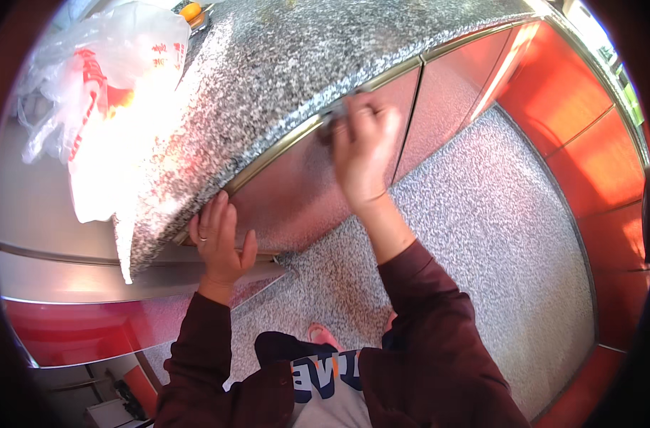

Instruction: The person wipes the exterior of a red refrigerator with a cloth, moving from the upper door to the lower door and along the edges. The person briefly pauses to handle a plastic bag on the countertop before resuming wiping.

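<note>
My right hand (pixel 365 144) is shut on a dark grey thing (pixel 333 115), perhaps a cloth or sponge; motion blur hides its exact kind. It presses against the top of a glossy red cabinet door (pixel 298 198), at the gold-coloured metal strip (pixel 274 152) under the counter's edge. Fingers up and slightly spread, my left hand (pixel 218 241) lies against the left end of that door, fingertips at the strip. A ring sits on one of its fingers, and nothing shows in its grasp. Above both hands runs the speckled granite countertop (pixel 282 69).
A white plastic bag (pixel 127 53) with red print stands on the counter at left, partly lost in glare. Behind it lies an orange fruit (pixel 190 11). A steel appliance front (pixel 52 214) borders the left. Speckled floor (pixel 490 214) stretches to red cabinets (pixel 597 155) at right.
</note>
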Demonstrator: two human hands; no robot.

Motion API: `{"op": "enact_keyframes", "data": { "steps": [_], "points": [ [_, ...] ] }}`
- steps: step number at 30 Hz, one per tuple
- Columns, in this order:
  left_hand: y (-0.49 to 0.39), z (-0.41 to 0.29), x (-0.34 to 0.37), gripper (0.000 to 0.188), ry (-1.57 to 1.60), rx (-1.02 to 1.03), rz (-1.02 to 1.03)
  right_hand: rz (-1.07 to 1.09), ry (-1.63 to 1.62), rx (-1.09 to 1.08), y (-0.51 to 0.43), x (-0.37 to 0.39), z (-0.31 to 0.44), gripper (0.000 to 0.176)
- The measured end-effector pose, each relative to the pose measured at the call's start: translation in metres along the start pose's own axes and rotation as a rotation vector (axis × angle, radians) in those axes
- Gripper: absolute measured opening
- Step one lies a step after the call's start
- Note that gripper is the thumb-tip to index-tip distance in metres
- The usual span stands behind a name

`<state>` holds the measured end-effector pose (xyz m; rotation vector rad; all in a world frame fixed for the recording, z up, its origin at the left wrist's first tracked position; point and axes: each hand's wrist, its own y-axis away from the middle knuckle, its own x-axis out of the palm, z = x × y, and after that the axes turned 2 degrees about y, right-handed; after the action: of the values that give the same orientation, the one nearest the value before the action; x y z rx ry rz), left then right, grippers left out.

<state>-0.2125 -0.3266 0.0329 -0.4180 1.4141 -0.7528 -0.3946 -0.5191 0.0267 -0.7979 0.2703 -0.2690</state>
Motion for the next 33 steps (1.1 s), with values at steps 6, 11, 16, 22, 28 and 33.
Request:
{"op": "enact_keyframes", "data": {
  "steps": [6,11,16,22,28,33],
  "points": [
    [0.011,0.003,0.01,0.06,0.028,0.037,-0.195,-0.024,-0.127,-0.497,0.054,0.021,0.047,0.028],
    [0.031,-0.001,0.015,0.059,-0.26,-0.097,-0.242,-0.176,0.181,-0.248,-0.016,-0.003,-0.04,0.026],
    [0.053,0.014,0.034,0.062,-0.171,-0.152,-0.316,-0.234,0.237,-0.26,-0.038,0.0,-0.049,0.026],
    [0.066,0.03,0.042,0.092,0.006,-0.1,-0.34,-0.08,0.093,-0.464,0.062,0.035,0.05,0.037],
    [0.048,0.018,0.045,0.09,0.993,-0.428,-0.703,0.173,-0.341,-0.572,0.119,0.056,0.128,0.039],
    [0.046,0.008,0.048,0.074,0.597,-0.411,-0.81,0.124,0.198,-0.623,0.061,0.021,0.041,0.029]
  ]
}}
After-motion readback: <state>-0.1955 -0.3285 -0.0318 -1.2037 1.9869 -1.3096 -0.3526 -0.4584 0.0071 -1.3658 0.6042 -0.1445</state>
